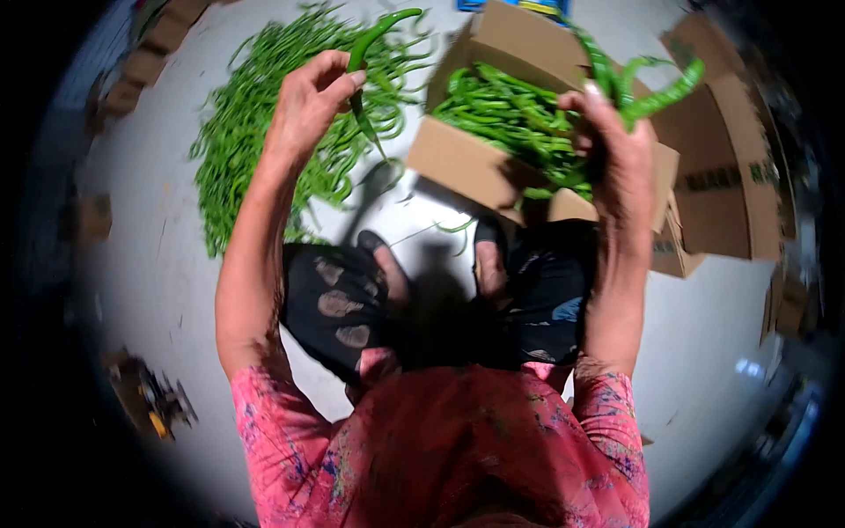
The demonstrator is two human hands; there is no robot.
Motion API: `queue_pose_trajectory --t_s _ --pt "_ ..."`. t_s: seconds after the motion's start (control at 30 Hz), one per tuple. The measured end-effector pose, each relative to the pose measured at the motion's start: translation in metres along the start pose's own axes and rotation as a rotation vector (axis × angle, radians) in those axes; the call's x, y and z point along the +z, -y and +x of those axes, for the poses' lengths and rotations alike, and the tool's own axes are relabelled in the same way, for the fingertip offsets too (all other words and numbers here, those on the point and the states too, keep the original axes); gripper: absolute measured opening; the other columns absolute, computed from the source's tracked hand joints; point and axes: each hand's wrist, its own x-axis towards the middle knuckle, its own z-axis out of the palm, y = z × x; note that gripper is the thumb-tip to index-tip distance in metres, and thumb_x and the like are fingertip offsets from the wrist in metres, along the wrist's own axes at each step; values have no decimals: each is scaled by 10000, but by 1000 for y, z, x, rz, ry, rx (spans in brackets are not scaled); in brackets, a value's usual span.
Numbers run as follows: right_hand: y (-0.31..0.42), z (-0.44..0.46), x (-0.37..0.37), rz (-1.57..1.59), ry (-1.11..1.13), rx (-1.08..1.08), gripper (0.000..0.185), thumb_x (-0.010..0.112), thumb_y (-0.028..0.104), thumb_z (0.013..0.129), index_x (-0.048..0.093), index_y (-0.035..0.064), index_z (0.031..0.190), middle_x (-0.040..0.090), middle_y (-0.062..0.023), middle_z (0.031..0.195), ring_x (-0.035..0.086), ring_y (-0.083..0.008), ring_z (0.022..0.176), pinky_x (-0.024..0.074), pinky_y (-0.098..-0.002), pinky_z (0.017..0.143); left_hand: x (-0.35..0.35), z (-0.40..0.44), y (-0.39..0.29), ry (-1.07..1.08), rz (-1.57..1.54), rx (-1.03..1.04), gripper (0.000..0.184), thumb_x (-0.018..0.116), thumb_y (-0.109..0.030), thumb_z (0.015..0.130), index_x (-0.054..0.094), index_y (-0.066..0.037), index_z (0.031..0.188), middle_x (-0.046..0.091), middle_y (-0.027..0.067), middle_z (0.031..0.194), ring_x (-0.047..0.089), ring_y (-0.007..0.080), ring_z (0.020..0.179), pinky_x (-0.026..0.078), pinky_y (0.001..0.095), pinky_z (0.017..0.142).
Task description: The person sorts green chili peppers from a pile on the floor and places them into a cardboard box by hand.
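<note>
Between thumb and fingers, my left hand pinches one long green pepper, its curved top pointing up and its thin tip hanging down. That hand is above a wide pile of green peppers on the floor. My right hand is closed around several green peppers, which stick out above and beside the fingers. Below and left of it stands an open cardboard box with many green peppers inside. The right hand hides part of the box's right side.
Loose peppers lie on the floor near my feet. More cardboard boxes stand at the right. Small brown boxes line the upper left. A dark item with yellow parts is at the lower left.
</note>
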Motion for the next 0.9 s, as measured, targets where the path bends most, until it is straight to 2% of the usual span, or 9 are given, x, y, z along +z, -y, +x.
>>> queue_pose_trajectory --t_s 0.17,0.37,0.4,0.47,0.53,0.57,0.67,0.73,0.9 --pt "-3 -5 9 101 123 22 437 661 231 886 551 -49 1202 662 -89 909 461 -51 589 356 -190 526 -93 -49 99 -90 367 -125 205 652 -175 834 530 -11 844 459 4 674 415 116 641 388 289 601" --pt "-11 -9 19 236 310 164 412 531 160 966 464 -81 1292 606 -123 990 421 -69 618 354 -189 551 -184 -162 194 -161 666 -386 265 645 -214 762 472 -13 773 462 126 642 459 235 614 386 378 597" --pt "-12 -11 22 246 329 163 413 525 167 970 464 -81 1295 606 -123 996 421 -71 617 358 -189 552 -207 -180 220 -135 714 -468 235 648 -213 764 576 -12 862 588 130 727 569 242 693 454 375 666" --pt "-13 -15 29 264 362 190 421 522 180 972 465 -79 1299 606 -121 1004 425 -74 622 367 -192 556 -224 -214 237 -442 673 -461 312 638 -185 793 642 -22 1059 692 141 919 662 244 855 508 349 787" --pt "-17 -15 32 280 419 212 436 528 195 969 462 -72 1307 606 -116 1015 437 -78 645 386 -199 572 -237 -221 223 -559 610 -560 401 621 -151 831 609 -38 1216 689 150 1092 668 242 996 509 324 877" --pt "-19 -16 36 286 434 234 440 531 191 964 460 -70 1311 605 -116 1019 440 -80 654 390 -201 578 -233 -224 219 -679 553 -506 332 615 -137 857 625 -16 1167 702 125 1009 672 198 900 525 302 804" --pt "-21 -19 49 287 453 295 474 557 162 932 442 -73 1327 602 -116 1027 455 -89 682 409 -201 597 -208 -200 168 -576 63 -435 298 627 -137 884 614 12 1143 679 78 957 636 129 858 496 243 773" --pt "-25 -19 55 286 478 298 479 565 138 915 442 -77 1324 608 -125 1030 467 -93 696 429 -206 601 -163 -175 116 -506 -90 -359 278 619 -137 895 614 15 1128 664 62 923 621 114 820 488 237 734" --pt "-30 -21 67 393 476 389 420 603 101 876 509 -60 1253 636 -125 1021 530 -93 697 469 -217 587 -67 -123 18 -126 -91 -172 272 603 -170 912 625 12 1112 664 56 918 611 119 821 490 258 744"
